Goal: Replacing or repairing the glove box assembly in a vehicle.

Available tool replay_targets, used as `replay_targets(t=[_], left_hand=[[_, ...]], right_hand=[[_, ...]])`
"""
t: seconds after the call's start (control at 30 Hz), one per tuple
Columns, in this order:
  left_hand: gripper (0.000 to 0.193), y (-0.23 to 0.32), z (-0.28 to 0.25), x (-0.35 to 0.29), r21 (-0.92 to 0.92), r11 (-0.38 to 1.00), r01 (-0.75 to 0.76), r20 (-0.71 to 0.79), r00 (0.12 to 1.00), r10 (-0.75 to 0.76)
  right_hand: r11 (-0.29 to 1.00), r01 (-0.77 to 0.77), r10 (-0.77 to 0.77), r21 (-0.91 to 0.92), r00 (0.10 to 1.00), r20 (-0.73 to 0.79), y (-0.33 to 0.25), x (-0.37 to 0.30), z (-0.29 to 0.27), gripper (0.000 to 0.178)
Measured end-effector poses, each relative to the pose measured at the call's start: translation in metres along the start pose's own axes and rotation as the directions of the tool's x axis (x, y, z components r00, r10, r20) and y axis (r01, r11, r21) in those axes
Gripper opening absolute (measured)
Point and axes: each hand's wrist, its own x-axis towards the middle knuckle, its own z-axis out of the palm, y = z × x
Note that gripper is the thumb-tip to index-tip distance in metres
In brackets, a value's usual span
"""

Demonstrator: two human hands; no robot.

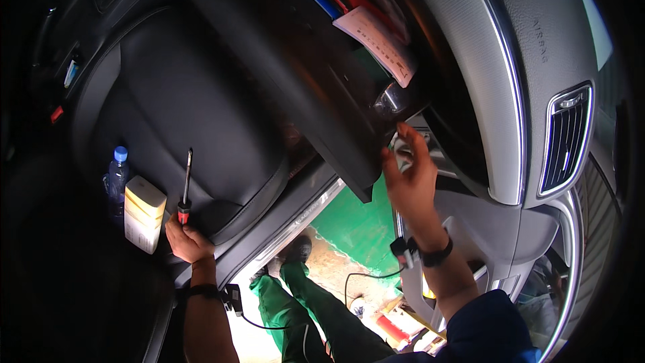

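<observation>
Blk car seat, clr btl w/ blue cap, wht/ylw box on it

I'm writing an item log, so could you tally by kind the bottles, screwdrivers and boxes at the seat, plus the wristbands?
Bottles: 1, the blue-capped bottle
Screwdrivers: 1, the red-and-black screwdriver in the left hand
Boxes: 1, the white-and-yellow box
Wristbands: 2, the left wristband and right wristband
Total: 5

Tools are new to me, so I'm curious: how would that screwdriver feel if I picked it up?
The screwdriver is likely stiff: its slim shaft looks straight and metallic. It may feel handle-heavy, as the red-and-black handle looks thicker.
</observation>
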Motion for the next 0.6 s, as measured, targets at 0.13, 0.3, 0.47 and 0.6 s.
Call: replay_targets(t=[0.13,0.3,0.47,0.6], left_hand=[[0.047,0.0,0.0,0.0,0.017,1.0,0.008,0.009,1.0,-0.008],[0.045,0.006,-0.007,0.003,-0.002,1.0,0.016,-0.01,1.0,-0.016],[0.039,0.007,0.001,0.0,0.033,0.997,0.065,-0.004,0.998,-0.065],[0.04,0.003,0.002,0.003,0.027,1.0,0.006,0.012,1.0,-0.006]], right_hand=[[0.951,0.258,-0.267,0.172,0.963,0.027,-0.062,-0.027,-0.005,0.038],[0.833,0.129,-0.33,0.537,0.896,0.297,-0.099,-0.048,0.036,0.033],[0.909,0.032,-0.235,0.415,0.862,0.45,-0.085,-0.039,0.138,0.02],[0.913,0.031,-0.178,0.406,0.927,0.329,-0.081,-0.015,0.182,0.021]])
